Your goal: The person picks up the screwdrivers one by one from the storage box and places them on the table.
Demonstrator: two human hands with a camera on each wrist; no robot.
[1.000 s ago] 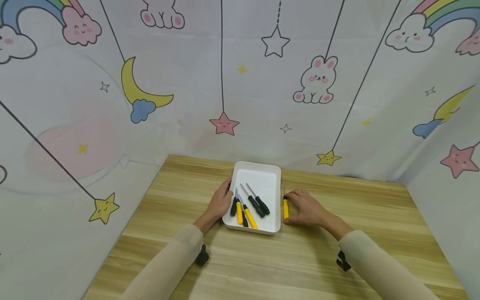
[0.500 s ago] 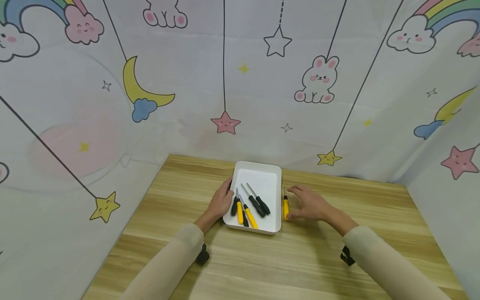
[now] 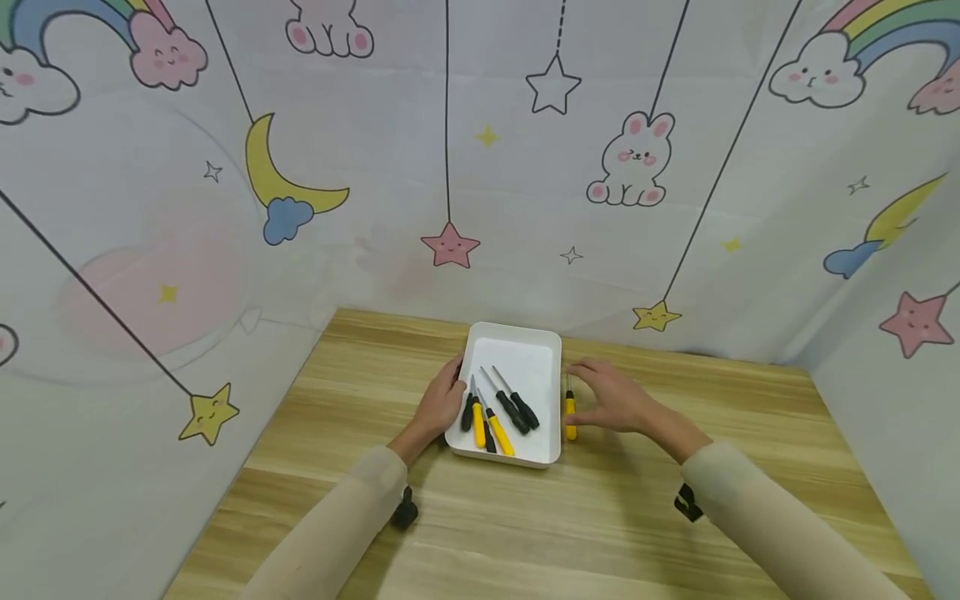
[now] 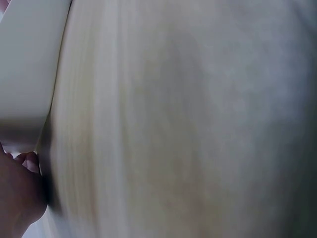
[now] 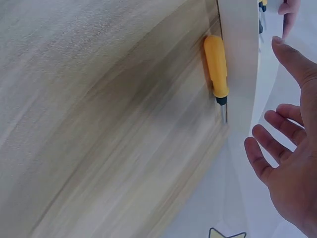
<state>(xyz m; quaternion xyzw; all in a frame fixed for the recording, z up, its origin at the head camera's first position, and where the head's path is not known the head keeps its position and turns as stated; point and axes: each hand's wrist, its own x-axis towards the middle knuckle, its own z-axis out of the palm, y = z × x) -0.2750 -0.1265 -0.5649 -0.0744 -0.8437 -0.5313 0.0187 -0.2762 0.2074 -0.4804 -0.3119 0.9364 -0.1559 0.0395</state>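
Note:
My left hand (image 3: 441, 406) grips the left side of a white tray (image 3: 517, 350), its thumb up at the rim. Inside the tray lie several screwdrivers, some with black handles (image 3: 513, 412) and some yellow ones (image 3: 500, 435). Outside its right wall, a yellow-handled screwdriver (image 5: 216, 64) with a black collar lies on the table, shaft pointing away from me. Over that screwdriver my right hand (image 3: 615, 398) hovers with thumb and fingers spread, holding nothing. In the left wrist view, the left hand's (image 4: 20, 198) fingertips are tucked at the tray's bottom edge.
The wooden table (image 3: 510, 533) ends at a cloth backdrop (image 3: 390, 167) printed with stars, rabbits and clouds, which also closes off both sides. The tray stands near the table's back edge.
My right hand has lifted off the yellow screwdriver and spread its fingers, shifting slightly toward the back. The screwdriver stays beside the tray. My left hand and the tray keep their place.

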